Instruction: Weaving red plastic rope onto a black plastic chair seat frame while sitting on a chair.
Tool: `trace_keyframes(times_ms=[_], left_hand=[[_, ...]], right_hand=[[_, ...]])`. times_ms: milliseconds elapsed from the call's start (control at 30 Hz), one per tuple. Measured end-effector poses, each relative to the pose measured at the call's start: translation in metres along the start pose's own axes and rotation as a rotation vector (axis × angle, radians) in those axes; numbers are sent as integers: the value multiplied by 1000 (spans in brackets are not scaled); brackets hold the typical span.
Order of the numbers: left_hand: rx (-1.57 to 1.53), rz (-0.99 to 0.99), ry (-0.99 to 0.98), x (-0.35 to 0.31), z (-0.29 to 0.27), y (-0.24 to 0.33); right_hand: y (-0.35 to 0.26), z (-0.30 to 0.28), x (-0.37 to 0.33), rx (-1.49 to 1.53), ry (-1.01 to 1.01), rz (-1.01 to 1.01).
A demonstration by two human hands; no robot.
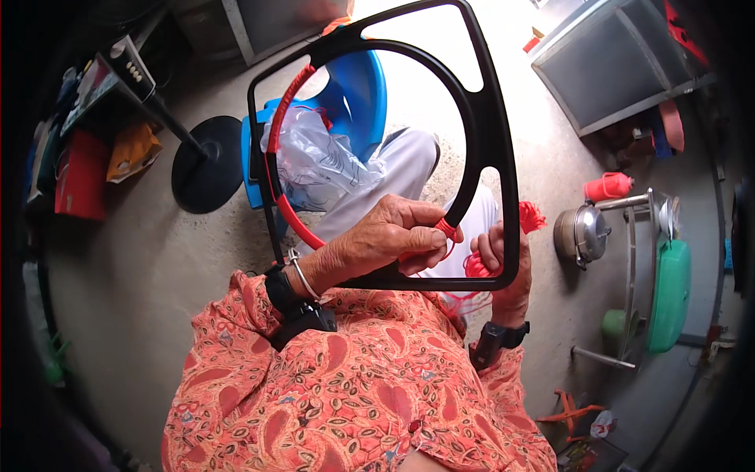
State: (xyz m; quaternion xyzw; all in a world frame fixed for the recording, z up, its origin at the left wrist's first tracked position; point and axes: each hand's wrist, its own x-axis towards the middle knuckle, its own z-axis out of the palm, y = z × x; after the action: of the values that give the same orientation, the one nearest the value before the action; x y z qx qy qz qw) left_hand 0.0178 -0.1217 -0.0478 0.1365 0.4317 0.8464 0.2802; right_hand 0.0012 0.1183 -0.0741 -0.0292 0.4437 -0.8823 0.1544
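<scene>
A black squarish frame with a round inner ring stands tilted up before me. Red cord is wound closely round the ring's left and lower stretch, with a dark gap partway up. My left hand pinches the ring near its lower right, where more red winding shows between thumb and finger. Behind the frame's lower right corner, my right hand is closed round a bundle of red cord. Some loose strands hang below it, and a tuft sticks out beyond the frame.
A blue plastic chair stands ahead with a clear plastic bag on it. To the left is a round black stand base. On the right are a steel pot, a metal rack and a green basin.
</scene>
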Motion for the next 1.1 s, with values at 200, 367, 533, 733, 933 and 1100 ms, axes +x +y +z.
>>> trace_keyframes(times_ms=[200,367,533,733,933,1100], left_hand=[[118,-130,186,18,8,2],[34,-120,176,47,-2,-15],[44,-182,190,56,-3,-24],[73,-217,204,61,-2,-31],[86,-220,220,60,-2,-35],[92,-198,208,50,-2,-37]], right_hand=[[9,-4,7,18,-4,83],[9,-2,11,-7,61,170],[24,-2,3,138,101,194],[26,-2,4,172,48,130],[36,-3,1,187,100,109],[36,-6,-4,236,151,170]])
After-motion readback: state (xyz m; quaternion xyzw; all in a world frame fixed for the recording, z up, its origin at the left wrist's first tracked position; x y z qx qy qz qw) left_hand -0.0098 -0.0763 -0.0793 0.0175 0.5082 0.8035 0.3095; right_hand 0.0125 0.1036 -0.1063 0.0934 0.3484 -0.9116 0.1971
